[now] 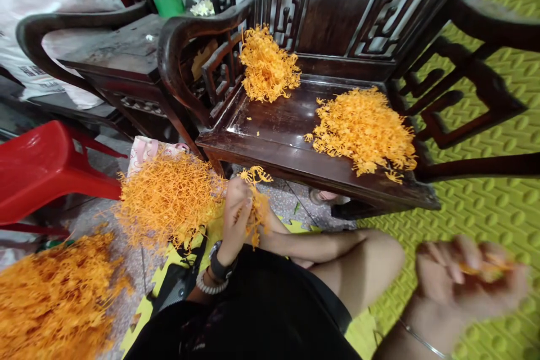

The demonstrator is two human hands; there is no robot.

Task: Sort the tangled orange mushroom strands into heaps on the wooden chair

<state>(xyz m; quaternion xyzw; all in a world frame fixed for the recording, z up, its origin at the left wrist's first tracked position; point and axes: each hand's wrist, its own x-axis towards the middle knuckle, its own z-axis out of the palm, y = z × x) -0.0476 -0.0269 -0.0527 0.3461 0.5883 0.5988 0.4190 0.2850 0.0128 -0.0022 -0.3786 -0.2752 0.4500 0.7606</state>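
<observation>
Pinching a loose tuft of thin orange strands (256, 208) between thumb and fingers, the left hand (236, 216) has a closed grip, with some strands hanging below it and others sticking up above. The right hand (468, 275) is at near right, blurred by motion, its fingers curled around a small orange piece (483, 268); the blur hides how tight that grip is. Strands this fine look prone to snagging, so a light fingertip pinch seems best, and working from a clump's edge rather than its middle should tangle them less. Just left of the left hand sits a big tangled orange heap (169, 197), with a pink patterned cloth or bag (143, 154) showing behind it. Another orange heap (50, 304) lies at near left, beside the speckled floor (278, 199). Farther off, the seat of a dark carved wooden armchair (270, 124) carries two more piles: a tall orange pile (266, 63) at its far left and a wider orange pile (363, 130) toward the right, with a few loose bits between them. A red plastic stool (46, 171) stands at left, and a green foam mat (485, 219) covers the floor at right. A black wristwatch (220, 261) and a beaded bracelet (211, 287) sit on the left wrist.
</observation>
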